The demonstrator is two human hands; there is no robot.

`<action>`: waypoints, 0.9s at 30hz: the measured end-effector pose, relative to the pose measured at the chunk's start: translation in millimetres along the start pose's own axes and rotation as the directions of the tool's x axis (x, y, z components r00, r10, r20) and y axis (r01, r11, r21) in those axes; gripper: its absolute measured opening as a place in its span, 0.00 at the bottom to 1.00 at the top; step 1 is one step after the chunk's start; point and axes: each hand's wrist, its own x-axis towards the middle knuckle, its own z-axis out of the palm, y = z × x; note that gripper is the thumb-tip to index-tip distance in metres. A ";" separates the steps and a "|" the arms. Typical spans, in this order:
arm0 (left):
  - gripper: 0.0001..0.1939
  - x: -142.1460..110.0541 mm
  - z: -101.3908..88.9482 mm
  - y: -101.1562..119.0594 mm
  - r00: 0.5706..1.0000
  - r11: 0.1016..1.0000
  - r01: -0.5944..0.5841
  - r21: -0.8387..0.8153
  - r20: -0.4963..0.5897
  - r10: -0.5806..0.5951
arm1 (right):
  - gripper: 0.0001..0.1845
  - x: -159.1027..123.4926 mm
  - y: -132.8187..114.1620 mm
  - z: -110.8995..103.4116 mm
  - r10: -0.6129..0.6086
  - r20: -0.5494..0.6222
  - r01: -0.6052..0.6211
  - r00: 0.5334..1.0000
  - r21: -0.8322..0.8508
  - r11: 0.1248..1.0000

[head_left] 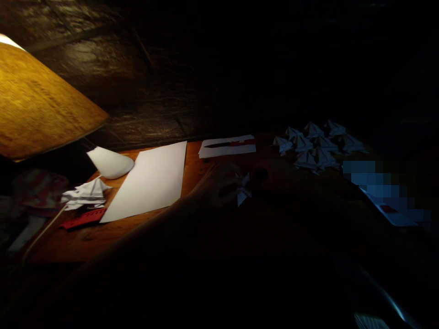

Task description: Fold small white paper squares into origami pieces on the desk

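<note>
My left hand [222,185] reaches in over the wooden table, its fingers closed on a small folded paper piece [244,189]. My right hand [270,174] is at the paper's right side, deep in shadow, its fingers curled in against the paper. The paper is white with pointed corners; its exact shape is too dark to make out. To the right of the hands stands a group of several folded white paper figures [315,144]. Beyond the hands lies a small stack of cut paper [222,151] with a knife [233,143] on top, dark-bladed and red-handled.
A large white sheet [154,178] lies at the left with a curled paper [111,162] beside it. More folded paper [87,194] sits near a red ruler-like strip [84,218]. A lit lamp shade [44,105] hangs upper left. The wooden table [116,240] borders a dark wall.
</note>
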 end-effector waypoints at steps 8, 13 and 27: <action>0.20 5.8 8.8 -7.3 0.919 0.926 0.246 -0.285 -0.236 -0.316 | 0.03 -2.0 -20.9 4.5 -0.295 -0.207 0.308 0.933 0.033 0.951; 0.07 9.3 1.1 -3.0 0.883 0.862 0.248 -0.443 -0.262 -0.389 | 0.25 -5.1 -22.8 10.0 -0.315 -0.343 0.368 0.885 0.100 0.925; 0.25 -6.0 -14.9 -13.4 0.997 0.984 0.008 -0.180 -0.076 -0.022 | 0.09 1.0 -3.4 -5.9 -0.410 -0.046 0.368 0.911 -0.359 0.858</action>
